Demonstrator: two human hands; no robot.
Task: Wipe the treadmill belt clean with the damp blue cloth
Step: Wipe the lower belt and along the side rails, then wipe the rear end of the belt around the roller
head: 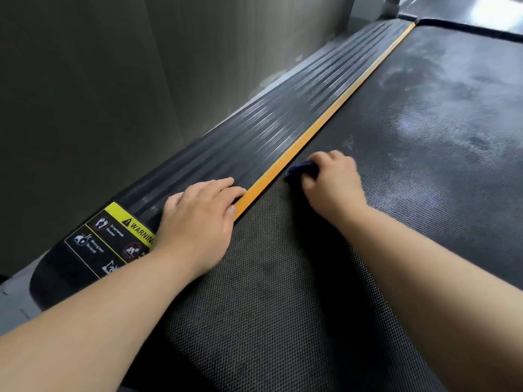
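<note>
The treadmill belt (396,193) is black and textured, with pale dusty smears farther up and a darker stretch near me. My right hand (334,182) grips a bunched dark blue cloth (301,168) and presses it on the belt, close to the orange strip (317,131). Only a small part of the cloth shows from under the fingers. My left hand (198,219) rests flat on the ribbed side rail (283,123), fingers stretched forward, fingertips reaching the orange strip.
A yellow and black warning sticker (113,239) lies on the rail's near end, partly under my left wrist. A grey wall (113,80) runs along the left of the treadmill. An upright post (392,4) stands at the far end.
</note>
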